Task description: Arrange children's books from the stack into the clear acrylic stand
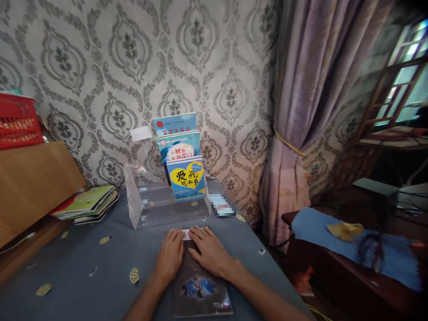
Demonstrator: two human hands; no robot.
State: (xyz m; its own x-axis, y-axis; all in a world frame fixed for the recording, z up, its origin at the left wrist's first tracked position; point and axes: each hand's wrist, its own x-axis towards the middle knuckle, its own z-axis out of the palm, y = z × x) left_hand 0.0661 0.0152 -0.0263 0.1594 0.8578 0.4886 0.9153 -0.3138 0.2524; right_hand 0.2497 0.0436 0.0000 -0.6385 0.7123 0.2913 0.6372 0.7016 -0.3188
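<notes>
Patterned wallpaper (230,98) behind blue-grey cloth (113,263). Dark book (202,287) flat on cloth, just before clear rack (135,200) of picture books (185,176). Left hand (171,254) and right hand (209,249) open, palms down on its far end (white patch (186,234) between fingertips).

Blue-grey tbl (110,285) w/ 1 dark bk (200,304), 1 clr rack (133,200) & bk stack (92,199).

The left hand (170,254) and right hand (210,249) hid parts of the dark book's (200,287) far end; its near-right lettering (222,306) was too small to read. Nearer books (187,178) covered the rearmost blue book's (175,124) lower part. Blurry squares masked the flat thing (221,206) right of the clear rack (133,196). At far left, the red basket (16,120) ran out of view
</notes>
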